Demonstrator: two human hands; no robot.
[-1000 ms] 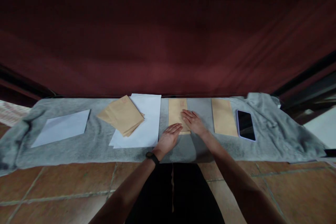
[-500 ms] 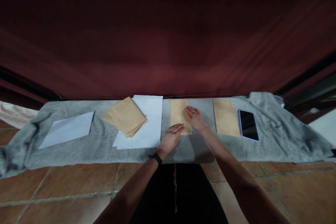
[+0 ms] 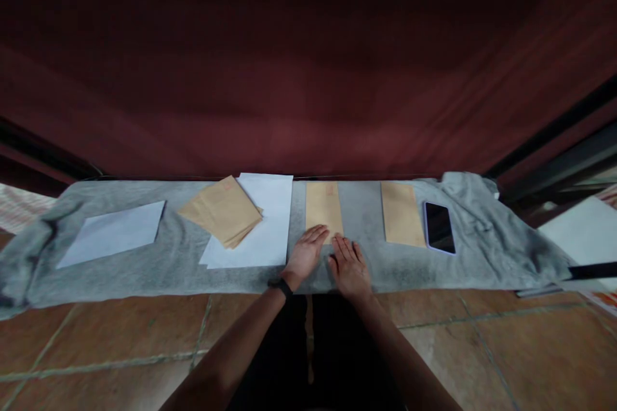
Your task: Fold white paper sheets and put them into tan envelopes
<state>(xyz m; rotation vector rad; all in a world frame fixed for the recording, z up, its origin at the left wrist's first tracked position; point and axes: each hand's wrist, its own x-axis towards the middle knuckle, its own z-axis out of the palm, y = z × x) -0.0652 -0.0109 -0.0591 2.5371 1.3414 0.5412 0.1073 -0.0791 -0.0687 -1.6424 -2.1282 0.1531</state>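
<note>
A brown paper envelope (image 3: 323,205) lies flat on the grey cloth in front of me. My left hand (image 3: 306,250) rests on its lower left part, fingers stretched out. At the lower right end of the envelope lies my right hand (image 3: 351,268), its fingers straight and the fingertips on the near edge. The fingertips of both hands are close together. To the left, a loose pile of brown envelopes (image 3: 226,209) partly covers some white paper sheets (image 3: 270,237). Another brown envelope (image 3: 402,213) lies by itself to the right.
A phone with a lilac edge (image 3: 439,227) lies right of the single envelope. At the far left is a white sheet (image 3: 113,234). The grey cloth (image 3: 187,276) covers a long narrow surface, bunched at the right. A dark red upright surface (image 3: 308,90) stands behind it.
My right hand has moved from the envelope's upper right side down to its near end. The left hand stays on the lower left part. The view has shifted slightly.
</note>
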